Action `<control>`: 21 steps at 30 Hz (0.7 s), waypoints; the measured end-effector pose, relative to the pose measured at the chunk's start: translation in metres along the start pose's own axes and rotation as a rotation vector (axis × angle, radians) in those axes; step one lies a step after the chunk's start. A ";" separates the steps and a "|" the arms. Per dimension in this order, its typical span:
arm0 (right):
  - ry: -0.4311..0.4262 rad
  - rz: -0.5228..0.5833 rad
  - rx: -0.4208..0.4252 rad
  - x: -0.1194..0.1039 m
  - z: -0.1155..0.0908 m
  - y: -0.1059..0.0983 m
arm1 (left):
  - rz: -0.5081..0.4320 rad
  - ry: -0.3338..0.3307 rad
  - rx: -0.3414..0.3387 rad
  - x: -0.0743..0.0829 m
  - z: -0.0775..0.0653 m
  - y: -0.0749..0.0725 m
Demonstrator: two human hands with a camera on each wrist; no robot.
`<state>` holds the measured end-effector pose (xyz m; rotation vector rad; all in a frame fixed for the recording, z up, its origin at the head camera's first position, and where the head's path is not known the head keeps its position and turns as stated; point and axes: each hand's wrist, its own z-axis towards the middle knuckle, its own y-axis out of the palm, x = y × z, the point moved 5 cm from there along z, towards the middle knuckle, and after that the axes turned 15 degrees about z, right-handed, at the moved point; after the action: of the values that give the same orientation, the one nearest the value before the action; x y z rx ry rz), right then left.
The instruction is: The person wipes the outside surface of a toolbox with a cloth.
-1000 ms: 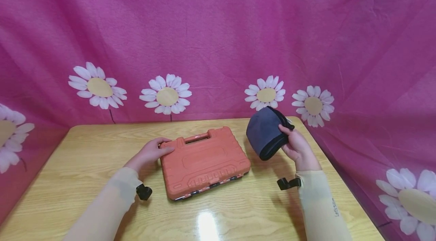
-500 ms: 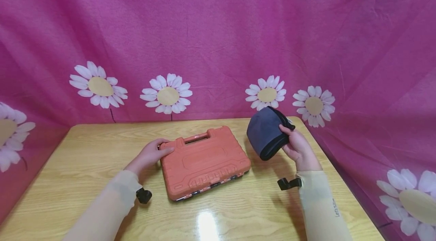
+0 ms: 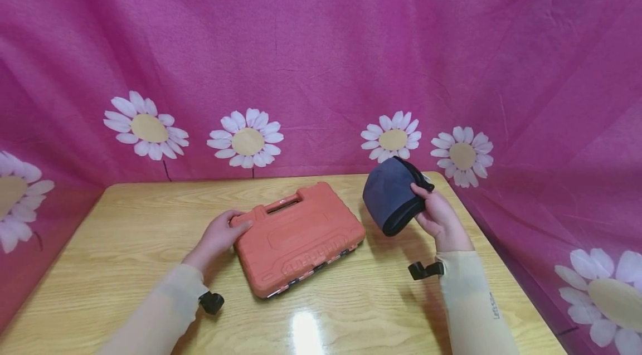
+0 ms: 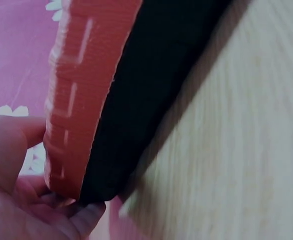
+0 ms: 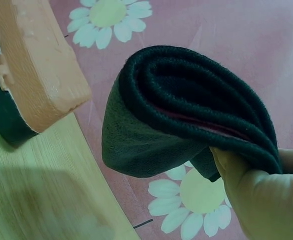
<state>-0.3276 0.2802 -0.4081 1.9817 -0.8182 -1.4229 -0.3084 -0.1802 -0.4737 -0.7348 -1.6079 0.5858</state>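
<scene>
An orange-red plastic carrying case [image 3: 301,238] lies slightly turned on the table, its handle [image 3: 283,205] toward the back and its black latches toward the front. My left hand [image 3: 218,238] grips its back left corner, thumb on top. In the left wrist view, fingers reach under that corner, against the black lower shell [image 4: 136,100]. Above the table's right side, my right hand [image 3: 441,218] pinches a folded grey-blue cloth [image 3: 388,193] with thick black edging. The right wrist view shows its layers looped over in a soft fold, with the thumb on the near side.
The wooden table [image 3: 135,221] meets a pink curtain [image 3: 321,65] printed with large daisies at the back and sides. Small black mounts [image 3: 425,270] sit on both wrists. The cloth hangs to the right of the case.
The case has turned slightly counterclockwise, its right end moving back and its front left corner swinging right. My left hand has shifted a little left with it. My right hand and the cloth keep still.
</scene>
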 end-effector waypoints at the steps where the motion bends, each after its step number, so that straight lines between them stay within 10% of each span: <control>1: -0.003 -0.002 -0.004 0.000 0.000 0.000 | 0.003 -0.005 0.010 0.000 -0.002 0.000; 21: 0.003 -0.003 -0.027 0.002 -0.001 0.004 | 0.076 -0.052 0.146 0.005 -0.035 0.005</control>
<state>-0.3270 0.2762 -0.4059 1.9650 -0.7908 -1.4253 -0.2738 -0.1743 -0.4689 -0.6783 -1.5716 0.7747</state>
